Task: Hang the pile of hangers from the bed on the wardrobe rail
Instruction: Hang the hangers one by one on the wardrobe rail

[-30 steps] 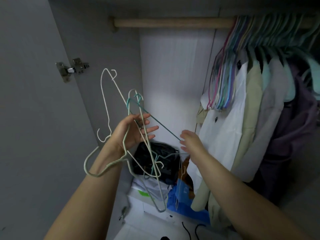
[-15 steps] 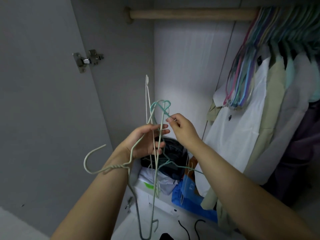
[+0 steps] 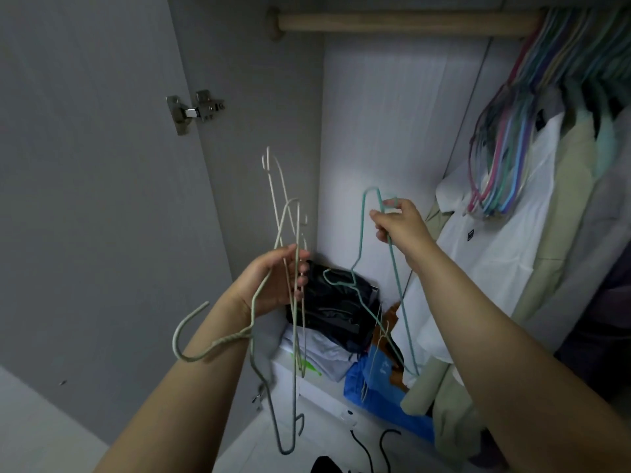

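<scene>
My left hand [image 3: 273,285] grips a bunch of pale wire hangers [image 3: 293,240] at chest height, turned on their sides; one hook curls out past my left wrist. My right hand [image 3: 397,223] is closed on a teal wire hanger [image 3: 360,230], held apart to the right of the bunch, its hook pointing down over the dark clothes. The wooden wardrobe rail [image 3: 392,22] runs across the top, bare on its left stretch. Several coloured hangers [image 3: 502,155] hang bunched on the rail at right.
Shirts and jackets [image 3: 505,240] hang at the right. Below, a dark folded garment [image 3: 334,302], white cloth and a blue bag [image 3: 379,397] lie on a shelf. The grey wardrobe door with a hinge [image 3: 194,109] stands open at left. Black cables lie at the bottom.
My right hand pulled the teal hanger out of the bunch and moved it right and slightly up. The left hand keeps the pale hangers, nearly in place.
</scene>
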Demonstrator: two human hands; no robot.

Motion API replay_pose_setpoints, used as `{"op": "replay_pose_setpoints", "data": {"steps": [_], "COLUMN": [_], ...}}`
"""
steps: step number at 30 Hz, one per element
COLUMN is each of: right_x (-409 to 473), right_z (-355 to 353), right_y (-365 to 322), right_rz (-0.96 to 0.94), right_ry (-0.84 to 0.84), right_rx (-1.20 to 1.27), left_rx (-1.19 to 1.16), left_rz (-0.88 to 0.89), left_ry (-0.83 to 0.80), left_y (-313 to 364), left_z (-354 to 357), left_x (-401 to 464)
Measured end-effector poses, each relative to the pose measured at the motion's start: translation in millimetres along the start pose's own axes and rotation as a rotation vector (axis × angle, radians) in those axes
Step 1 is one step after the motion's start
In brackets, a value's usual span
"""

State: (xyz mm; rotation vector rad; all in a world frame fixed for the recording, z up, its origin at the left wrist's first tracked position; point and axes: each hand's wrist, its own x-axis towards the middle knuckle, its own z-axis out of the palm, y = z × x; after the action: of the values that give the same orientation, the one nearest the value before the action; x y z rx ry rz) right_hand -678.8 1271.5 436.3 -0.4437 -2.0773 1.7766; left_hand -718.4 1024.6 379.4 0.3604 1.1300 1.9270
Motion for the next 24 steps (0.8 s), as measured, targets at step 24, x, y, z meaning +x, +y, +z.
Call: {"op": "replay_pose_setpoints", "data": {"steps": [24], "right_x": [12.5], "right_z": [-51.3], "right_y": [-4.3], "right_rz": [-0.193], "right_ry": [0.215], "right_rx": [0.067], "left_rx": [-0.255], "left_rz": [0.167], "left_ry": [0.125], "left_y": [-20.3], "left_z": [-35.4], "left_x": [-0.6]}}
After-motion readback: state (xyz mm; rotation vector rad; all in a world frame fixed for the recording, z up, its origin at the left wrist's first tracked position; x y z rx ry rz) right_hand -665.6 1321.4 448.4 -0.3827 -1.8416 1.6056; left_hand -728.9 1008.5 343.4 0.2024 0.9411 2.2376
